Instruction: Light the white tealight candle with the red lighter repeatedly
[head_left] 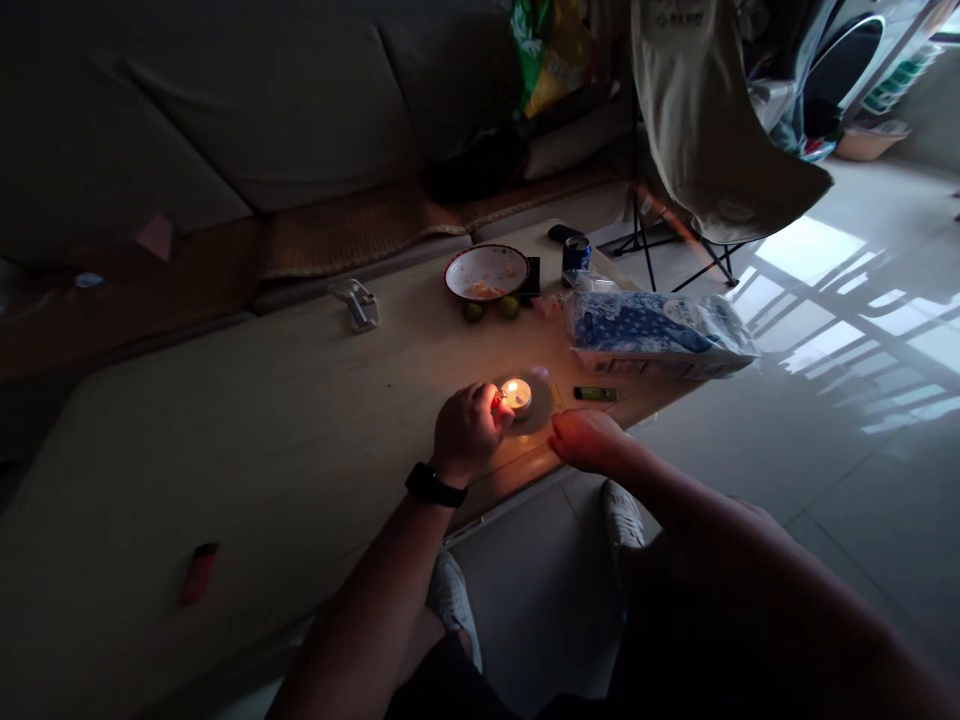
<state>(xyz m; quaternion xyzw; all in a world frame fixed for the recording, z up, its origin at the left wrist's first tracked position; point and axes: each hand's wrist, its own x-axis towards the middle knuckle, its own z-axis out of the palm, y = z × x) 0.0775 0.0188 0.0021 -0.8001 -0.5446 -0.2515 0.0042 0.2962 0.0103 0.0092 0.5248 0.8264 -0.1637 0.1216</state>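
Note:
My left hand point(469, 425), with a black watch on the wrist, is closed around a small red lighter point(498, 402), mostly covered by the fingers. Its tip reaches the near-left rim of a round, low candle point(517, 398), where a flame glows. My right hand point(585, 440) is closed in a pinch just right of the candle, near the table's front edge; whatever its fingers hold is hidden. A thin yellowish stick point(556, 394) shows beyond those fingers. A green lighter point(596, 394) lies on the table past my right hand.
The long pale table point(300, 440) bears a red lighter point(199, 575), a grey plastic piece point(360, 305), a bowl point(486, 270), green fruits point(508, 307), a blue can point(576, 255) and a tissue pack point(660, 328). Behind are a sofa point(285, 110) and a folding chair point(712, 130).

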